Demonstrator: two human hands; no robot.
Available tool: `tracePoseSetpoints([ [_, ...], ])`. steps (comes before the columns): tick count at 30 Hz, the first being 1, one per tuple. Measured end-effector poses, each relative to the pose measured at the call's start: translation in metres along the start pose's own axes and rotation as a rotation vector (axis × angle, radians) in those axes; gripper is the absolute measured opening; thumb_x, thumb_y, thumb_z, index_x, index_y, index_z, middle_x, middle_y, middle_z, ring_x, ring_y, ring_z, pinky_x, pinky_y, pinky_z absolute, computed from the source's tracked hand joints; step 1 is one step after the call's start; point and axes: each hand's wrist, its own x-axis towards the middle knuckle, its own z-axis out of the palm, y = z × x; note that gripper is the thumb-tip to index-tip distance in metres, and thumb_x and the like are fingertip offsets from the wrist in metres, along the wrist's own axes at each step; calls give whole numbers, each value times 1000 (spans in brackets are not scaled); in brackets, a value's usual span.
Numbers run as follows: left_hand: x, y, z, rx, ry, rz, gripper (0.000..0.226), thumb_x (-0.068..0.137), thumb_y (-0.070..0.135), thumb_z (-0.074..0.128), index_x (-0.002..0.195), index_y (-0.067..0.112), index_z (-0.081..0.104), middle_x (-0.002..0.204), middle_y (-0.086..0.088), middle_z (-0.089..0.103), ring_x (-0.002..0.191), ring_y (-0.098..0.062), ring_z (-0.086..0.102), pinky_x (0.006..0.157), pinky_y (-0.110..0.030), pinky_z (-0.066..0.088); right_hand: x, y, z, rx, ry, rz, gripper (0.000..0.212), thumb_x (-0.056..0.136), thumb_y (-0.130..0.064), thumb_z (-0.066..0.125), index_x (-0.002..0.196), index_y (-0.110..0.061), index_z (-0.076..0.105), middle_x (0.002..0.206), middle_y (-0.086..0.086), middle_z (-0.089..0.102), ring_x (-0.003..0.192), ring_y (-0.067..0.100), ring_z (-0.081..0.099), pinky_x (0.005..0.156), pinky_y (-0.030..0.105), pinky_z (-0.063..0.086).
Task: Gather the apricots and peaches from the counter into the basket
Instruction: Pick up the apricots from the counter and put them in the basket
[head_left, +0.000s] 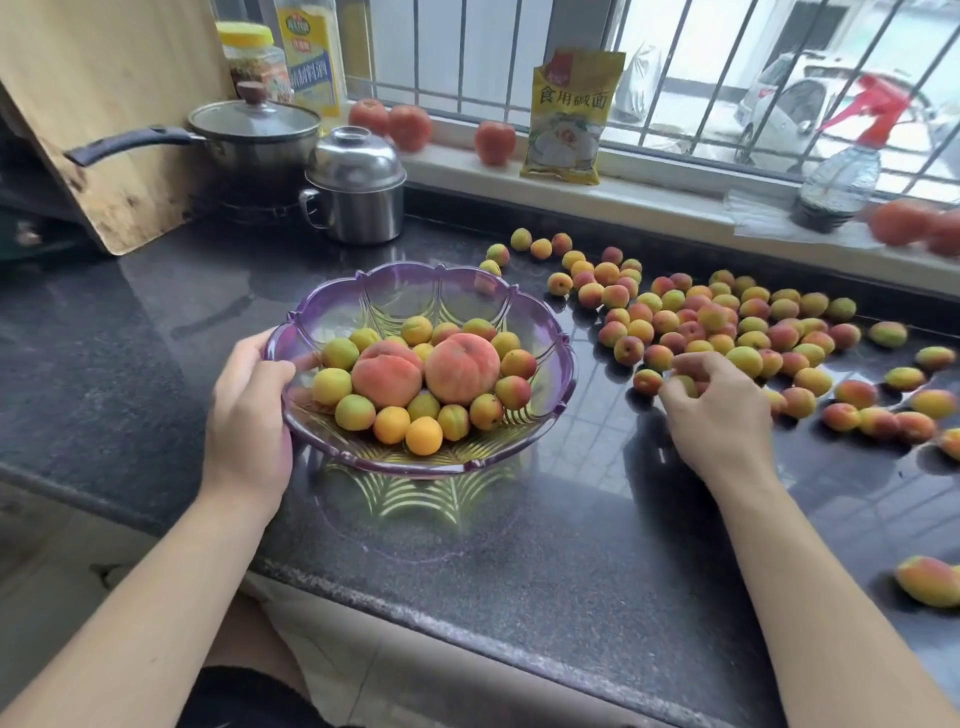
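A translucent purple plastic basket with a scalloped rim (563, 358) stands on the dark speckled stone tabletop (156, 322). Inside it lie two large pink-orange peaches (460, 368), touching each other, ringed by small yellow and green-blushed apricots (423, 435). The left hand (249, 415) holds the basket's near-left rim, thumb curled over the edge and fingers under it.

To the right of the basket, a wide scatter of loose small orange-red apricots (753, 322) covers the tabletop. The right hand (719, 410) rests at the near edge of this scatter, its grip narrow, the curled fingers closed around a yellowish apricot (684, 384); another apricot lies just beside the fingertips.

On the windowsill stands a yellow pouch (569, 119) printed with 食用碱面, with red tomatoes (494, 143) beside it and a clear spray bottle with a red trigger (844, 176) further right. At the back left are a lidded steel saucepan with a black handle (254, 130), a lidded steel mug (358, 187), a tall yellow-labelled bottle (309, 57) whose print is too small to read, and a leaning wooden board (104, 104).
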Motion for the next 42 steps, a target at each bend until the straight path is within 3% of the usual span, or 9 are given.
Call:
tracePoseSetpoints([
  [4,-1,1,2,2,7,-10,33,87,35,49,110,37,72,113,3,74,112,-23,69,101,-56,54,0,-3,0,330,-4,24,19,96,-12,59,110,-14,71,101,2,70,79,21,67,61,24,51],
  [9,-2,2,4,-12,12,-16,32,88,32,48,109,38,72,108,8,75,108,-17,70,95,-47,55,-4,-12,-5,842,-200,145,14,94,-9,67,105,-18,66,109,11,68,77,19,64,71,29,54],
  [14,-2,2,5,-31,31,-17,32,87,29,49,107,37,72,106,9,76,108,-18,71,93,-45,57,-10,-17,-9,965,-395,42,53,64,-38,89,112,-26,69,112,12,65,82,26,63,76,31,54],
  [17,-2,4,5,-26,32,-23,33,85,31,50,109,35,72,107,6,75,108,-20,70,95,-48,56,-16,-30,-12,982,-426,-38,49,73,-43,82,120,-32,71,109,13,67,82,25,64,76,29,54],
  [24,-6,10,6,4,31,-44,36,83,36,49,112,34,70,104,12,74,106,-18,69,99,-53,55,-21,-99,-29,661,-574,-292,23,96,-20,61,116,-23,70,90,-8,75,75,3,68,57,12,49],
  [28,-7,12,5,3,33,-40,33,82,35,50,106,36,72,101,13,75,107,-21,69,101,-57,53,-20,-126,-20,424,-841,-347,25,89,-16,75,111,-28,72,108,-8,72,93,11,73,80,28,60],
  [30,-7,13,5,5,36,-31,31,83,33,50,102,39,73,99,14,76,106,-21,69,100,-57,54,-23,-136,-12,204,-907,-434,24,88,-21,78,107,-33,71,108,-11,69,89,7,70,77,23,56],
  [34,-8,17,5,6,40,-35,32,83,32,50,90,53,73,92,17,76,101,-20,68,98,-56,53,-36,-148,8,-240,-883,-596,23,86,-35,77,107,-32,69,97,-16,64,86,4,62,76,22,55],
  [42,-11,22,3,19,46,-52,29,82,37,50,95,52,72,96,11,76,104,-26,70,98,-61,53,-47,-161,20,-539,-859,-629,24,87,-30,74,110,-24,70,104,-2,61,95,21,58,81,35,57],
])
